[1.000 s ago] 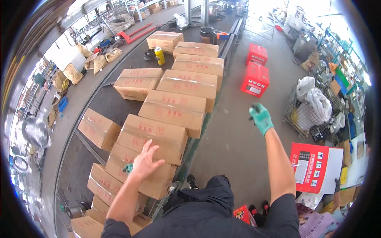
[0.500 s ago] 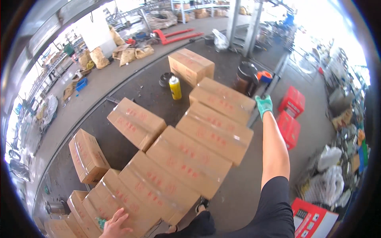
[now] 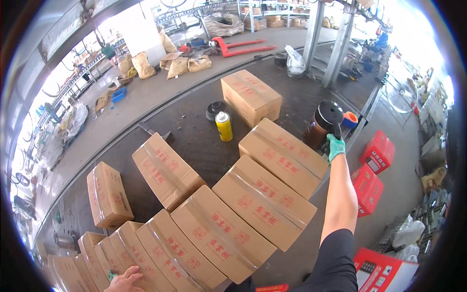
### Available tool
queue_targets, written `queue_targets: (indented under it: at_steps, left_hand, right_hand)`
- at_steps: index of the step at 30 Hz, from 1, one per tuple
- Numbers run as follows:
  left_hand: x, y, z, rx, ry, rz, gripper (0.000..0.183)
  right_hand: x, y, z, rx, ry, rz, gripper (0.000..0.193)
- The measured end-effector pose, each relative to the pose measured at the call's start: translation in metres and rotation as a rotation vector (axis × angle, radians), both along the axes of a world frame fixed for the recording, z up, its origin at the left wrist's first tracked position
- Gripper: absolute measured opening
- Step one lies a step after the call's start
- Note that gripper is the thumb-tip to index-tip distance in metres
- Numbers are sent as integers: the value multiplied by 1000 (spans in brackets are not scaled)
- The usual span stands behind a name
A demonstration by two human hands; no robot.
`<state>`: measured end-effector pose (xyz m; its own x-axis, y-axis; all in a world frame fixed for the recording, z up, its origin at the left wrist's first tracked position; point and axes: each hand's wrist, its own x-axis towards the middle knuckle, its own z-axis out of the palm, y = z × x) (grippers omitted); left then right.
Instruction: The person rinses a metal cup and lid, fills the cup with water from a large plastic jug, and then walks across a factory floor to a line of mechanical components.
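My right hand (image 3: 336,148), in a green glove, is closed around the handle of a big dark mug (image 3: 316,127) with a black lid. The mug stands upright at the far right of the dark tabletop (image 3: 192,134). At lower left, my left hand (image 3: 127,281) lies on the cardboard boxes, fingers loosely apart, with a bit of green at its edge. Taped brown boxes with red print form a slanting row, among them one box (image 3: 265,202) near my right forearm and another (image 3: 283,156) beside the mug.
A yellow spray can (image 3: 224,127) and a round black part (image 3: 217,111) stand behind the row. Separate boxes sit at the back (image 3: 251,97), middle (image 3: 168,170) and left (image 3: 109,194). Red cartons (image 3: 378,152) lie on the floor at right. Beyond is a red pallet jack (image 3: 243,46).
My right hand has come to the mug and closed on its handle; before, it was apart from it. The whole view has shifted. My left hand stays on the boxes.
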<state>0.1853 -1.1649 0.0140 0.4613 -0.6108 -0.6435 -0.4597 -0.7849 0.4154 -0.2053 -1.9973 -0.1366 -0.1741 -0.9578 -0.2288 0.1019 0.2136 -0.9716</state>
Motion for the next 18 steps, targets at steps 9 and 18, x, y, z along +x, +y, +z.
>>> queue_targets:
  at_steps: [9, 18]
  left_hand:
    - [61, 53, -61, -242, 90, -214, 53]
    - [51, 16, -48, -591, -286, -908, 84]
  right_hand:
    - [-65, 171, 137, -393, 165, -18, 22]
    - [-51, 523, 234, -447, 207, -64, 20]
